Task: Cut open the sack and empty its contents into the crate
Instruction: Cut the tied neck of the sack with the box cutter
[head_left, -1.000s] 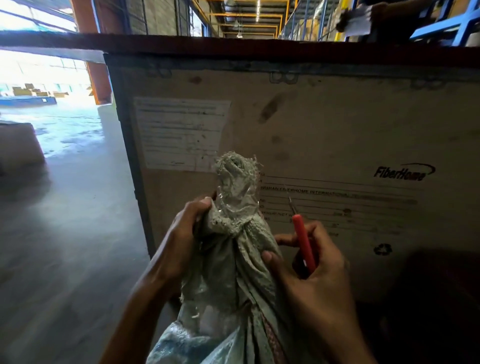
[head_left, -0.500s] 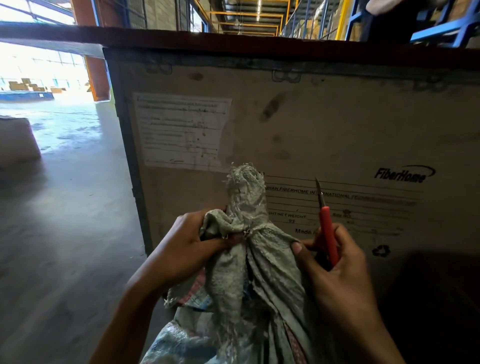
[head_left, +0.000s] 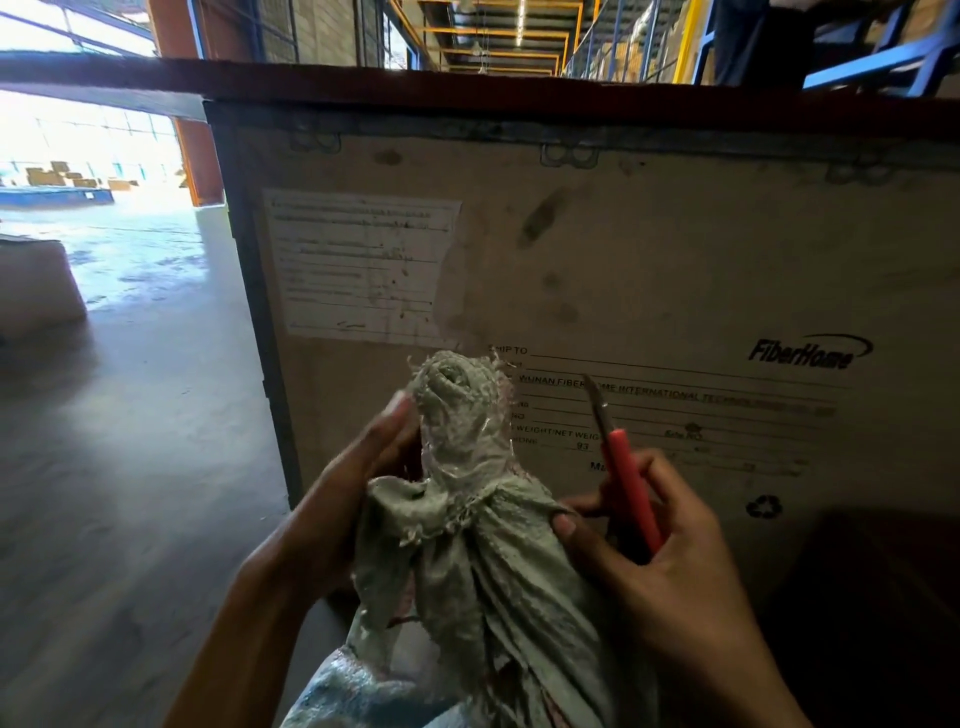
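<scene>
A grey-green woven sack (head_left: 498, 577) stands in front of me with its neck twisted and tied into a bunch (head_left: 460, 415). My left hand (head_left: 345, 499) grips the neck from the left, just below the tied bunch. My right hand (head_left: 654, 561) holds a red-handled knife (head_left: 626, 475) with its blade pointing up and away, and its thumb presses the sack's right side. The blade is a little to the right of the bunch and does not touch it. Behind the sack rises the side of a tall wooden crate (head_left: 623, 249) with printed labels; its inside is hidden.
Bare concrete floor (head_left: 119, 467) stretches to the left of the crate toward a bright doorway. A pale box (head_left: 36, 286) sits on the floor at the far left. Blue and yellow racking (head_left: 857, 62) shows above the crate's top edge.
My left hand has slid up around the neck under the tied bunch. My right hand has shifted to the right with the knife, which has tilted to the left.
</scene>
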